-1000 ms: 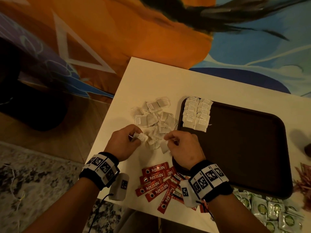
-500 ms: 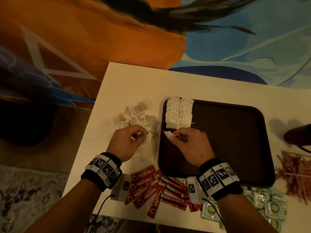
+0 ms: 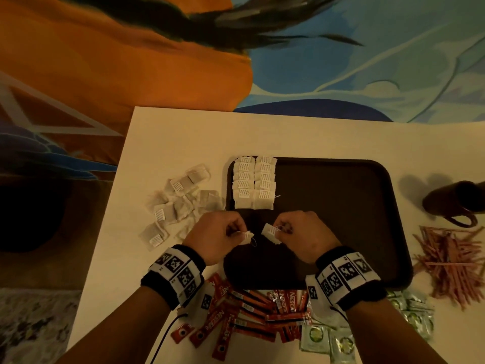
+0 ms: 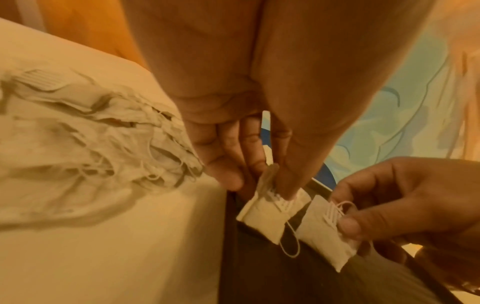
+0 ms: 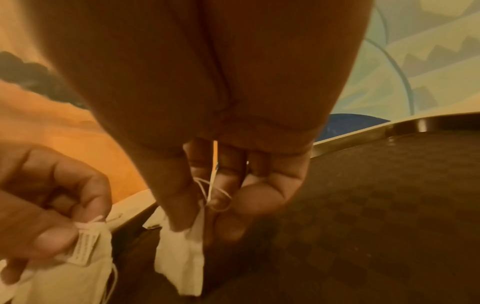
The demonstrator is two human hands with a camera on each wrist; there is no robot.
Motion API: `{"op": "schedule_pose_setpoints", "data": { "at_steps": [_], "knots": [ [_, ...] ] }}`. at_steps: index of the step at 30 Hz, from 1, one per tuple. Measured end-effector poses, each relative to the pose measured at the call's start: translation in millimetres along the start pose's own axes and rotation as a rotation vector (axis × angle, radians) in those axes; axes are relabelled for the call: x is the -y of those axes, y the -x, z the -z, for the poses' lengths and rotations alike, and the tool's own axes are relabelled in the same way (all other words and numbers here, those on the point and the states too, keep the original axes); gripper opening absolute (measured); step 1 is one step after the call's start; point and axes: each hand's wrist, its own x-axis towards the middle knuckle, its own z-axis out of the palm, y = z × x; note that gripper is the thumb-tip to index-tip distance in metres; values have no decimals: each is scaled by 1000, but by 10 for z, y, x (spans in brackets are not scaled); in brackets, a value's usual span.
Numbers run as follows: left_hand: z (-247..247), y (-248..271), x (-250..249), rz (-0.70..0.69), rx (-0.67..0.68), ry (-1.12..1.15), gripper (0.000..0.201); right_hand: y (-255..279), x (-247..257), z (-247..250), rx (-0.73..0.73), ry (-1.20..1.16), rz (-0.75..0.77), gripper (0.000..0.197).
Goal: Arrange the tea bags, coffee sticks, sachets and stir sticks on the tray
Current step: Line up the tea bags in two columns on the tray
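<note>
Both hands hover over the near left part of the dark brown tray (image 3: pixel 341 219). My left hand (image 3: pixel 223 237) pinches a white tea bag (image 3: pixel 247 236) (image 4: pixel 265 218) by its top, thumb on the tag. A second tea bag (image 3: pixel 270 232) (image 5: pixel 182 259) hangs from my right hand (image 3: pixel 296 232), pinched between thumb and fingers, its string looped by the fingertips. Two neat columns of tea bags (image 3: pixel 254 182) lie in the tray's far left corner. Loose tea bags (image 3: pixel 178 206) are heaped on the table left of the tray.
Red coffee sticks (image 3: pixel 249 313) are piled at the table's near edge below the tray. Green sachets (image 3: pixel 367 332) lie near right, and pink stir sticks (image 3: pixel 454 261) right of the tray. A dark mug (image 3: pixel 456 200) stands at the far right on the white table (image 3: pixel 183 132).
Both hands have moved right from the loose pile to above the tray, each carrying a tea bag. The camera view has shifted right as well.
</note>
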Motion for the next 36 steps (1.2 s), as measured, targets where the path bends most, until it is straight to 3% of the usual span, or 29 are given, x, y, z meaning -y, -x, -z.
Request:
{"op": "schedule_pose_setpoints", "data": {
  "at_steps": [8,15,27,36],
  "knots": [
    [-26,-323,17,-12,-130,-38,9,-269,-14,2,-197,-108,2,13],
    [-53,-486,33,-38,-263,-47,9,-424,15,-33,-267,-202,11,18],
    [-52,-470,34,-80,-348,-135,22,-455,56,-95,-424,-171,-6,38],
    [-164,-297,120,-108,-309,-273,21,-429,32,-253,-338,-169,11,24]
  ]
}}
